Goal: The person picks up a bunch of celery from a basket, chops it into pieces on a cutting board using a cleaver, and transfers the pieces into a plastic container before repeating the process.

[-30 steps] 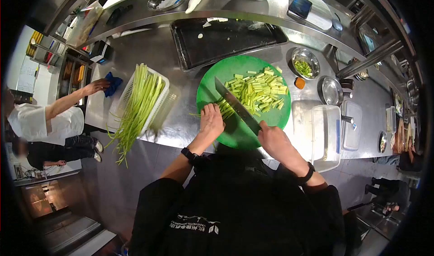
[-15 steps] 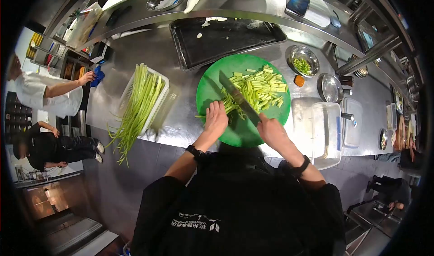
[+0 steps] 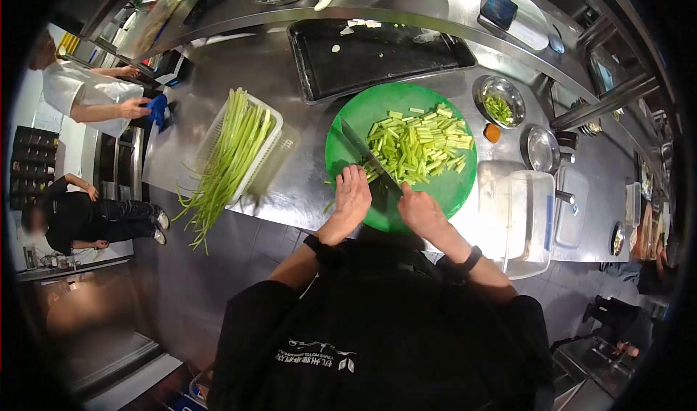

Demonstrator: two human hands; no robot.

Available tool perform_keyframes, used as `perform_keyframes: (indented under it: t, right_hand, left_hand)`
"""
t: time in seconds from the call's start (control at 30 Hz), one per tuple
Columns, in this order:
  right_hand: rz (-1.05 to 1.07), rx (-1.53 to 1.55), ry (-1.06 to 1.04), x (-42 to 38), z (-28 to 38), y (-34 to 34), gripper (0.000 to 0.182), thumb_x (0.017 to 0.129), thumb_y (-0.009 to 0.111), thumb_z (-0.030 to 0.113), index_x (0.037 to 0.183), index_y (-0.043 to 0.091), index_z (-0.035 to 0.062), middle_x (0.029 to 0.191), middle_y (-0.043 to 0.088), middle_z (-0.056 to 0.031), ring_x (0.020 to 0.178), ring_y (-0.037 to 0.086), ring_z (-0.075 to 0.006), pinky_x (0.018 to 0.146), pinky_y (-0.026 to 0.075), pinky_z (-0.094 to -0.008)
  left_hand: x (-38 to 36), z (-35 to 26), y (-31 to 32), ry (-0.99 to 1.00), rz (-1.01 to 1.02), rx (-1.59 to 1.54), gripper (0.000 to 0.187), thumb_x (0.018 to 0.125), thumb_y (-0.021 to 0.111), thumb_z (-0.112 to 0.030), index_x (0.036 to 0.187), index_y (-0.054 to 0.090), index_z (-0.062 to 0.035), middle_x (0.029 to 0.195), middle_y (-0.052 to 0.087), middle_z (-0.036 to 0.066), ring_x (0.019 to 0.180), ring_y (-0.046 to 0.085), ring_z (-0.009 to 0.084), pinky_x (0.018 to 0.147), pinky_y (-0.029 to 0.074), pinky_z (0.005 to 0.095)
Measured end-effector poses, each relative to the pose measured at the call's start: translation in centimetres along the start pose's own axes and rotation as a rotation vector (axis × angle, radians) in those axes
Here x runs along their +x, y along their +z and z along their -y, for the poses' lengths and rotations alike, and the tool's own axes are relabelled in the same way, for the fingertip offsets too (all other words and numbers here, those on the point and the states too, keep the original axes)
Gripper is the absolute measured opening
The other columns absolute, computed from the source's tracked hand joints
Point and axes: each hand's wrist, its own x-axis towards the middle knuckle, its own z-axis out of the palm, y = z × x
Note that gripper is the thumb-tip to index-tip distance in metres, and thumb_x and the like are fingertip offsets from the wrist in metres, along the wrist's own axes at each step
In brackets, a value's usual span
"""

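Observation:
A round green cutting board lies before me with a heap of cut celery pieces. My right hand is wrapped round the handle of a kitchen knife. Its long blade slants up to the left, along the heap's left edge. My left hand is closed, fingertips down, just left of the blade. It presses on the last bit of celery stalks, whose ends poke out at its left; most of them are hidden under the hand.
Long celery stalks overhang a white basket at the left. Behind the board lies a black tray. To the right are a metal bowl with greens and a clear plastic container. A person holds a blue cloth.
The view has shifted, moving the table's things slightly rightward. The knife and right hand have moved left across the board, closer to my left hand, and more cut pieces lie right of the blade.

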Motion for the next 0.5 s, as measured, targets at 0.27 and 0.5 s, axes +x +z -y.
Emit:
perform_keyframes:
  t: [0.27,0.5]
  right_hand:
    - [-0.021,0.056,0.074,-2.6,-0.1,-5.6,0.020,0.093,0.055,0.012,0.104,0.054,-0.0053,0.066,0.061,-0.0308,0.067,0.064,-0.0497,0.067,0.052,-0.0580]
    - [0.035,0.034,0.062,-2.9,2.5,-7.2,0.020,0.094,0.054,0.012,0.103,0.055,-0.0061,0.066,0.062,-0.0306,0.067,0.064,-0.0502,0.067,0.053,-0.0569]
  left_hand:
    - [1.7,-0.6,1.0,0.014,-0.006,-0.148,0.053,0.085,0.059,-0.006,0.132,0.047,0.0136,0.116,0.052,0.020,0.109,0.051,0.0357,0.094,0.043,0.0454]
    - [0.1,-0.1,-2.7,-0.098,0.128,-0.236,0.086,0.073,0.081,-0.024,0.137,0.040,0.0149,0.122,0.050,0.024,0.116,0.048,0.0390,0.103,0.038,0.0488]
